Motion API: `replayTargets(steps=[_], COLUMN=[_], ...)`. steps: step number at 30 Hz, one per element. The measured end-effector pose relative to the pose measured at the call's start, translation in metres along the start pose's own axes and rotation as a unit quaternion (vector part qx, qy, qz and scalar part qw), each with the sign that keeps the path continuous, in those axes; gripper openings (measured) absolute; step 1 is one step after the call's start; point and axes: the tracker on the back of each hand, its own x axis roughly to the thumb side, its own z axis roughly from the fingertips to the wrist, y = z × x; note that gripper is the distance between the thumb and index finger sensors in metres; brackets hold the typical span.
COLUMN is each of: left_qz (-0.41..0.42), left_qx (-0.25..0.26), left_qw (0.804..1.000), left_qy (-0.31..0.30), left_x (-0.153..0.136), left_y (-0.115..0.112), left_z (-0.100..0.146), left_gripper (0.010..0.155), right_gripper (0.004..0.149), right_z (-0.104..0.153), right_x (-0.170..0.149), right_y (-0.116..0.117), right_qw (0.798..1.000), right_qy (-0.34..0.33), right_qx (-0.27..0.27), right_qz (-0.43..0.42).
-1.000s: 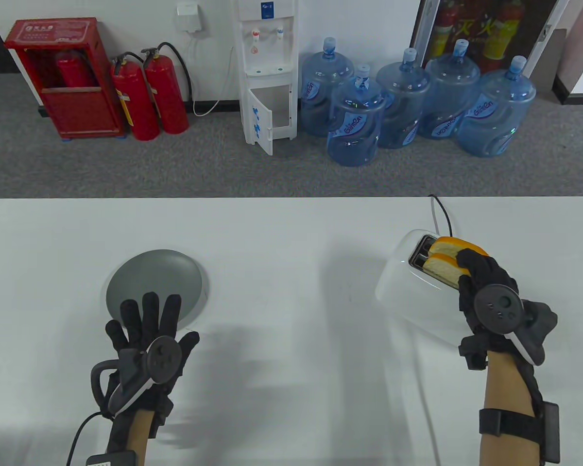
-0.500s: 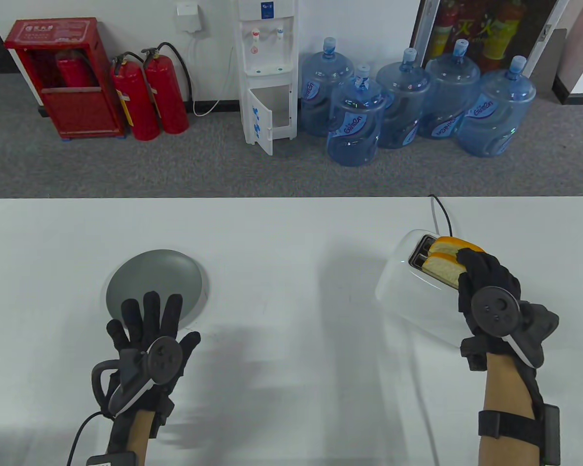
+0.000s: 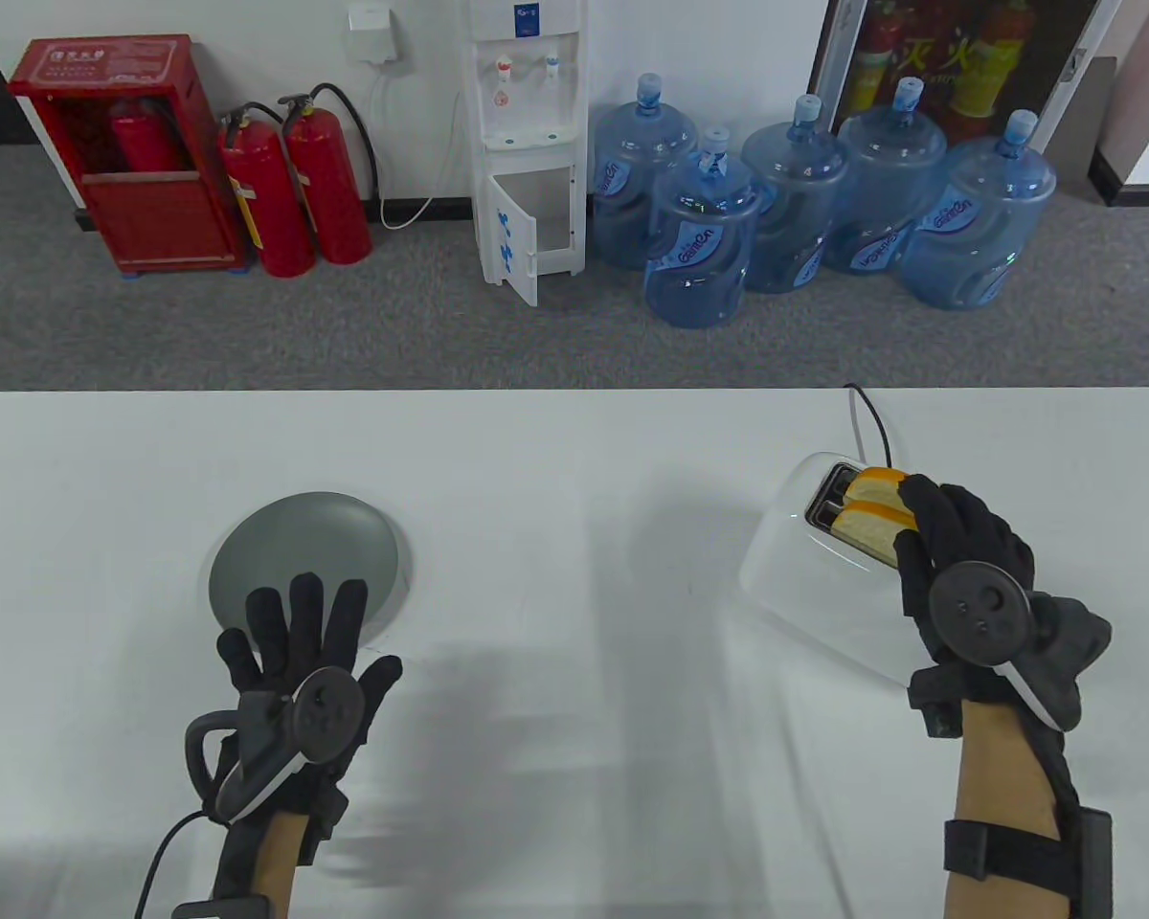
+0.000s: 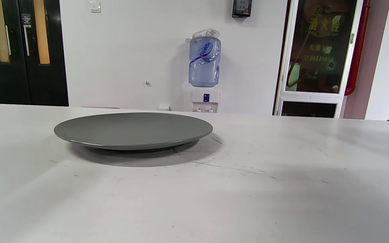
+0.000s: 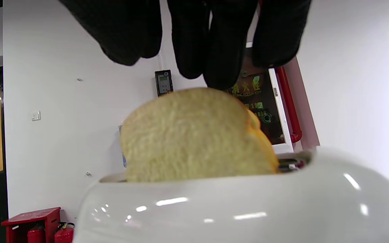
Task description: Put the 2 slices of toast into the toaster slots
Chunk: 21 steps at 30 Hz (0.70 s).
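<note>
The right hand (image 3: pixel 957 555) hovers over the toaster (image 3: pixel 823 574) near the counter's right edge, its fingers (image 5: pixel 214 44) relaxed and loosely extended, holding nothing; in the right wrist view the fingertips sit just above the top crust of the near slice (image 5: pixel 194 135), and contact cannot be confirmed. Both slices of toast (image 3: pixel 871 517) stand upright in the two slots, their tops showing above the toaster's rim. The bread looks light, soft and crumbly, so it probably wants a gentle press on the top crust, or a light pinch at the upper edge, rather than a squeeze. The left hand (image 3: pixel 297 661) is spread flat and open near the counter's front edge, just beside the gray plate (image 4: pixel 133 130), which carries nothing.
</note>
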Motion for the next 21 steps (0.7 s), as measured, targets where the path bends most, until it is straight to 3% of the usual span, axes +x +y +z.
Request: replayTargets(steps=[21], left_qz=[0.007], left_qx=[0.017], left_qw=[1.000], left_qy=[-0.015], left_x=[0.005], left_y=[0.002], left_z=[0.004], left_gripper=[0.077], right_gripper=[0.059], right_z=[0.008], right_x=[0.078], right_y=[-0.050], right_qw=[0.995], right_qy=[-0.058], right_qx=[-0.043], right_qz=[-0.068])
